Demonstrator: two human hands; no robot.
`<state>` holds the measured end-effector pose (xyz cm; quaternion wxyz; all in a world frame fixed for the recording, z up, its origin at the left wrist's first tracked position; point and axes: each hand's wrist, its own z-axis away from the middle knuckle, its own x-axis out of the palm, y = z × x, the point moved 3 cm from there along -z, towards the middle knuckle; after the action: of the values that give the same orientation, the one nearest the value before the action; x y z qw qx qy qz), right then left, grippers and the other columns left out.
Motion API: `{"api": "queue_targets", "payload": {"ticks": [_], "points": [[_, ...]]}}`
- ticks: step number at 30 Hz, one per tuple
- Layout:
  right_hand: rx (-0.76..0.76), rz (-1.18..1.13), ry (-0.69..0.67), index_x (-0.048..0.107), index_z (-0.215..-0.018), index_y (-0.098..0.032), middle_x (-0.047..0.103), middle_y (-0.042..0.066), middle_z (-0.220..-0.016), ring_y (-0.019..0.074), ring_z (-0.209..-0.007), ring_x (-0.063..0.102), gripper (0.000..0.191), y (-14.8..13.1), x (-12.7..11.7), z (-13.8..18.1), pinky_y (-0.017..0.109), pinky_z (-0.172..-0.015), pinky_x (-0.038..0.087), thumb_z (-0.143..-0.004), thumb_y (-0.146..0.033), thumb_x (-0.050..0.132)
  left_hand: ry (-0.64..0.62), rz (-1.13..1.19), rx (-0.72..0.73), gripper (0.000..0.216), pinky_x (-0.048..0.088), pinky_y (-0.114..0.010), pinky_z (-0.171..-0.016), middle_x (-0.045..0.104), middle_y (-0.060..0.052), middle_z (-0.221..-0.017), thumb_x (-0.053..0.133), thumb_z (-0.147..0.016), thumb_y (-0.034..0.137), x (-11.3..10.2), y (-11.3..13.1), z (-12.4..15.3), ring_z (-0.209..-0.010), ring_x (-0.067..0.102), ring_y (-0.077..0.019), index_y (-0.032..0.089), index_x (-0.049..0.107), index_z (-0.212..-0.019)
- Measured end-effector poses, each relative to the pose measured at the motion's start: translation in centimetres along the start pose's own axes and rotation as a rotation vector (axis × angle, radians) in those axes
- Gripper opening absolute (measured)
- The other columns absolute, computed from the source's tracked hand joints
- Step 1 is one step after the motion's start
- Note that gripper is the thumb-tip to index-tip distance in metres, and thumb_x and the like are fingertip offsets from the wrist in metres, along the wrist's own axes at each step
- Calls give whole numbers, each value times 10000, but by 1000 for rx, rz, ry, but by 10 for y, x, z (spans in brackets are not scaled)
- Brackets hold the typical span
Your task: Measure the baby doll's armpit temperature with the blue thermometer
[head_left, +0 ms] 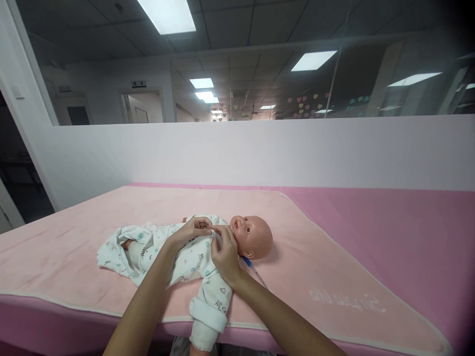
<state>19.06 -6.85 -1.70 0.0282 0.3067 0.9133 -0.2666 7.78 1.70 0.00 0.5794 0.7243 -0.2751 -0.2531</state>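
A baby doll [250, 236] lies on its back on a pink blanket [326, 277], head to the right. It wears a white printed romper [185, 257]. My left hand [191, 231] pinches the romper's collar at the doll's chest. Just to its right, my right hand [224, 252] pinches the same collar edge, close under the doll's chin. Both hands' fingertips nearly meet there. One sleeve [210, 309] of the romper hangs over the near edge of the table.
The blanket covers a darker pink padded table [408, 222]. A white partition wall [260, 153] with glass above it runs behind. A doorway [18, 183] opens at the far left.
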Motion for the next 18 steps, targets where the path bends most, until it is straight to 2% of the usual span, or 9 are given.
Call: {"api": "queue_targets", "payload": {"ticks": [12, 18], "points": [[-68, 88, 53, 482, -1101, -207, 573, 71, -981, 179, -933, 547, 349, -2, 1, 2, 347, -800, 490, -784, -85, 405, -21, 38, -13, 224, 417, -205, -676, 613, -6, -719, 735, -598, 233, 2, 1, 1, -706, 562, -106, 134, 604, -751], [-73, 66, 41, 495, -1058, -210, 570, 61, -957, 169, -914, 539, 319, -4, -1, 1, 332, -796, 485, -794, -68, 389, -11, 8, -8, 227, 411, -203, -674, 599, -6, -703, 735, -599, 243, 1, 1, 0, -699, 552, -103, 131, 603, -745]]}}
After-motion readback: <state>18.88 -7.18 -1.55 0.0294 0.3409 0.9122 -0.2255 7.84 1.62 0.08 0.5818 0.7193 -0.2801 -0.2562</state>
